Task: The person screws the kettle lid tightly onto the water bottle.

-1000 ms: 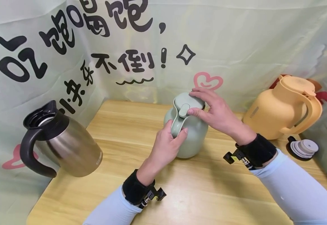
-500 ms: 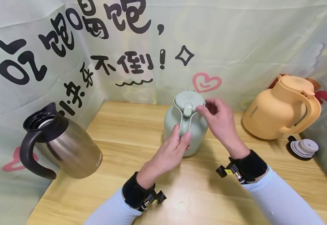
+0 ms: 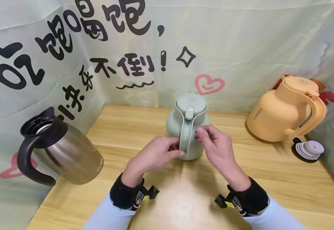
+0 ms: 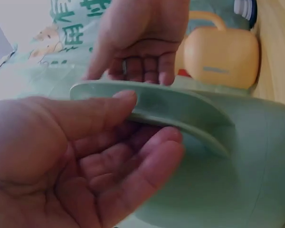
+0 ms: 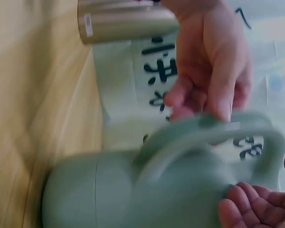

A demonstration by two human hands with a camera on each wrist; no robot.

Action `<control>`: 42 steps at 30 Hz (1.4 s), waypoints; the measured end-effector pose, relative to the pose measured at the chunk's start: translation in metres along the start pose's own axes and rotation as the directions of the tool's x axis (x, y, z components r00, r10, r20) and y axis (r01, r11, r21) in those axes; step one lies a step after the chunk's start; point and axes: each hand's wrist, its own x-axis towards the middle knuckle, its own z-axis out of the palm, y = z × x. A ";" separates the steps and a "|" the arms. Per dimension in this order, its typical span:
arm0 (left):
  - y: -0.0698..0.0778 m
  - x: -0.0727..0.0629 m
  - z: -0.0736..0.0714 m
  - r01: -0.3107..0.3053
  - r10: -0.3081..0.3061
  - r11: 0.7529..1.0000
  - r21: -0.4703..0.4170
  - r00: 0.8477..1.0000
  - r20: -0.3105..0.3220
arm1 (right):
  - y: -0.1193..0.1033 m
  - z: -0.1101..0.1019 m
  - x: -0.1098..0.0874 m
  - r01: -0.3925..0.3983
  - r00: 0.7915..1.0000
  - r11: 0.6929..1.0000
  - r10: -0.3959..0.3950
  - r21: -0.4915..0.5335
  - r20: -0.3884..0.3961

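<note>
The left grip (image 3: 156, 152) reaches in low, thumb resting against the handle (image 3: 186, 137) of the green jug (image 3: 174, 125), its other fingers loosely bent and not wrapped round it. The right grip (image 3: 218, 147) is raised at the handle's other side, fingers half bent and holding nothing; whether its fingertips brush the jug is hard to tell. The green jug sits upright on the table (image 3: 132, 123), between and just beyond the two grips, lid (image 3: 191, 101) on. Both forearms slant inward, in pale sleeves (image 3: 274, 214) with black bands (image 3: 251, 198) at the wrists.

A stretch of table separates the left grip from the steel jug (image 3: 72, 153), well to its left by the table's left edge. Well right of the right grip stand the orange jug (image 3: 273, 118) and, nearer the right edge, a stopper (image 3: 312, 150). The cloth (image 3: 227, 48) rises close behind the green jug, leaving more room on the near side.
</note>
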 end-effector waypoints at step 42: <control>-0.008 0.008 0.086 -0.116 -0.088 0.899 0.423 0.896 0.435 | 0.027 -0.013 0.016 -0.181 0.953 0.947 0.235 0.266 -0.189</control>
